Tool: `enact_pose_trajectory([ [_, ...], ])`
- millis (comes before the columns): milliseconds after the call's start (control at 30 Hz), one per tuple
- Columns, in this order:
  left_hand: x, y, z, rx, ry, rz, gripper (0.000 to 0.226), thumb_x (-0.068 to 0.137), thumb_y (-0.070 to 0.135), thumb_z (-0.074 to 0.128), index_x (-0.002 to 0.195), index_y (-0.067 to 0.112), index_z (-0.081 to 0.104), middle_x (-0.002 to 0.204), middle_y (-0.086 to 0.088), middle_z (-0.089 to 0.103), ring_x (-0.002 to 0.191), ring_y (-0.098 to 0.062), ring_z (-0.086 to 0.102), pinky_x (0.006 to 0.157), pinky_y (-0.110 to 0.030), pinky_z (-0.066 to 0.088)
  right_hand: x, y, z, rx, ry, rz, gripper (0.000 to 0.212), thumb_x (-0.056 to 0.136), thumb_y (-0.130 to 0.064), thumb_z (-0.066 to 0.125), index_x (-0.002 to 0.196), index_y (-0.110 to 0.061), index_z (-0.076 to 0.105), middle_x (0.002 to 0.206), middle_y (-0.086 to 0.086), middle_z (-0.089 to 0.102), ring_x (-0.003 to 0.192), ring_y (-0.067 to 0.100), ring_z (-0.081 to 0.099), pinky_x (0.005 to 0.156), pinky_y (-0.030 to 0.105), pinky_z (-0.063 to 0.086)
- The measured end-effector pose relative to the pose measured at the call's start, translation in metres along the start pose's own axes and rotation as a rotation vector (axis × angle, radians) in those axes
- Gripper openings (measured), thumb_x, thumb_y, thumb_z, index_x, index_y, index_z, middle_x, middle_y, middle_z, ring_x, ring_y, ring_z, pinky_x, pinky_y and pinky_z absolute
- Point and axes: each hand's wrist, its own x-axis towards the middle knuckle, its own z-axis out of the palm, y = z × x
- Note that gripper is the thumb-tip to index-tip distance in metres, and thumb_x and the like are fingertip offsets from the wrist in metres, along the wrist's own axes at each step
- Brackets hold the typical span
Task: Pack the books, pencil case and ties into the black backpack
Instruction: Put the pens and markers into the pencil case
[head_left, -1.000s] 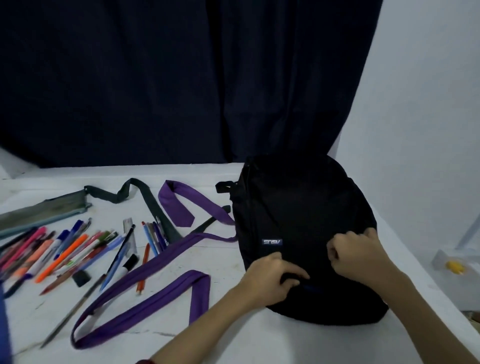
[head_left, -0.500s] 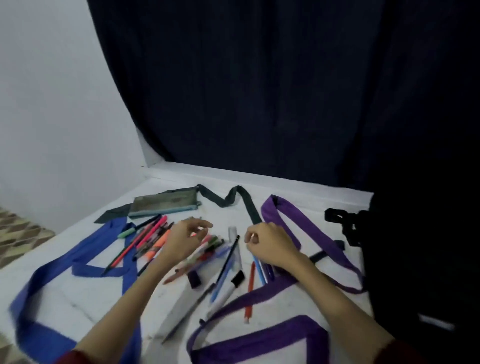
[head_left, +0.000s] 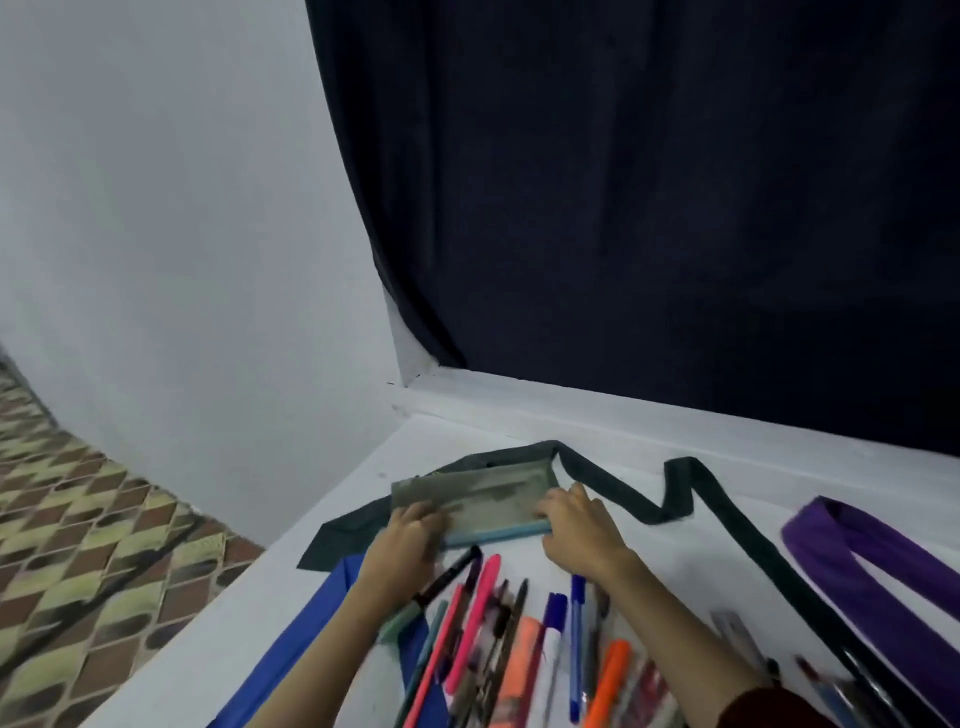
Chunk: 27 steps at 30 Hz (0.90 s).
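Note:
A flat grey-green pencil case (head_left: 478, 496) with a blue zip edge lies on the white table, on top of a dark green tie (head_left: 675, 488). My left hand (head_left: 408, 535) grips the case's left end. My right hand (head_left: 579, 525) grips its right end. Several pens and markers (head_left: 498, 639) lie in a row just in front of the case, under my forearms. A purple tie (head_left: 852, 540) lies at the right and a blue tie (head_left: 317, 623) at the lower left. The black backpack and the books are out of view.
The white table (head_left: 597, 431) meets a white wall at the left and a dark curtain (head_left: 649, 208) at the back. Its left edge drops to a patterned tile floor (head_left: 78, 545). A clear ruler (head_left: 737, 631) lies among the pens at the right.
My view has swung left, away from the backpack. Both hands moved from above the pens forward to the pencil case and took hold of its ends.

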Motion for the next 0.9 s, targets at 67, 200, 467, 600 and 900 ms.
enact_pose_trajectory([
  [67,0.008,-0.013,0.006,0.007,0.026,0.017,0.039,0.093,0.019,0.049,0.131,0.026,0.056,0.146,0.004,0.041,0.129,-0.024,0.040,0.098,-0.037,0.040,0.014,-0.001,0.010,0.015,-0.018,0.023,0.031,0.087,-0.010,0.051,0.116,-0.016,0.063,0.119,0.002,0.056,0.109,0.022,0.046,0.092,0.034,0.044],
  [200,0.017,-0.028,0.010,-0.080,0.080,0.081,0.026,0.093,0.025,0.057,0.115,0.029,0.069,0.136,0.009,0.053,0.121,-0.022,0.047,0.093,-0.035,0.039,0.025,0.002,0.021,0.087,-0.012,0.096,0.022,0.087,-0.025,0.061,0.108,-0.022,0.067,0.113,0.000,0.052,0.100,0.020,0.051,0.088,0.029,0.045],
  [467,0.027,-0.029,-0.014,-0.208,0.250,0.165,0.017,0.093,0.024,0.058,0.095,0.019,0.074,0.088,0.000,0.071,0.086,-0.023,0.061,0.073,-0.030,0.044,0.023,-0.004,0.017,0.181,0.308,0.009,0.013,0.088,-0.003,0.057,0.079,-0.010,0.062,0.074,-0.009,0.046,0.074,0.018,0.051,0.065,0.032,0.048],
  [600,0.026,-0.007,-0.067,-0.358,0.329,0.115,0.016,0.092,0.023,0.059,0.092,0.024,0.075,0.084,0.008,0.073,0.076,-0.015,0.063,0.067,-0.028,0.047,0.012,-0.012,-0.017,0.231,0.697,-0.074,0.017,0.083,0.004,0.053,0.079,-0.011,0.062,0.071,-0.003,0.059,0.070,0.018,0.051,0.065,0.032,0.044],
  [900,-0.019,0.087,-0.137,-0.608,0.241,0.270,0.023,0.086,0.019,0.066,0.066,0.025,0.073,0.063,0.006,0.070,0.060,-0.025,0.061,0.062,-0.036,0.050,-0.097,0.004,-0.100,-0.109,0.695,-0.225,0.033,0.071,0.001,0.069,0.099,-0.016,0.068,0.125,0.009,0.058,0.121,0.025,0.040,0.093,0.050,0.040],
])
